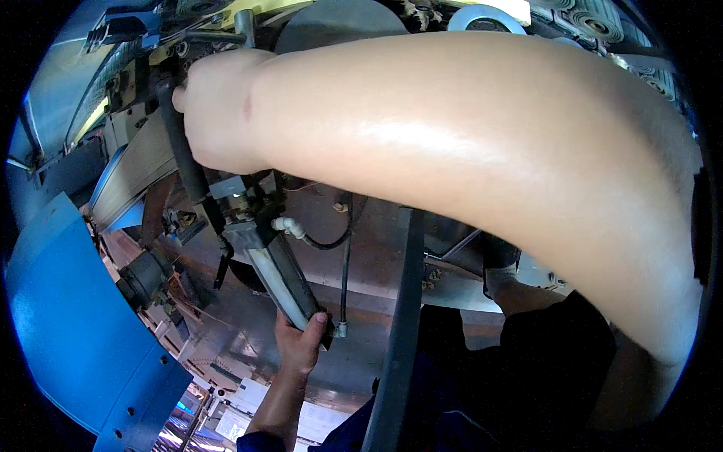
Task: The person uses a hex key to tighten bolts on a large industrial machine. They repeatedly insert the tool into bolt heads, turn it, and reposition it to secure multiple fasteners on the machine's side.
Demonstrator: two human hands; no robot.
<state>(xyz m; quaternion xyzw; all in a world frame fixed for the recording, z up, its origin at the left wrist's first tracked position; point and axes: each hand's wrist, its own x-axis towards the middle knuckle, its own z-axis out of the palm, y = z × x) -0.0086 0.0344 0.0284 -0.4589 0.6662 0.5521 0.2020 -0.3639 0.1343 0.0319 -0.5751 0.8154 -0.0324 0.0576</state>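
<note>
My left hand (300, 345) comes up from the lower edge and wraps round the lower end of a pneumatic cylinder (277, 277), its thumb lying along the near face. The cylinder is grey and silver and hangs tilted in the machine. A white elbow fitting (289, 226) with a black hose (331, 245) joins it near the top. Reaching across the upper view, my right arm ends in a closed right hand (224, 111) beside a dark round bar (183, 147). The fingers curl away on the far side, so what they grip is hidden.
A large curved blue guard (75, 324) fills the left side. A dark upright metal post (403, 324) stands between the cylinder and my legs. Behind my wrist is a grey disc (343, 21). A wide belt (143, 162) runs at the upper left, above a dark motor-like part (144, 277).
</note>
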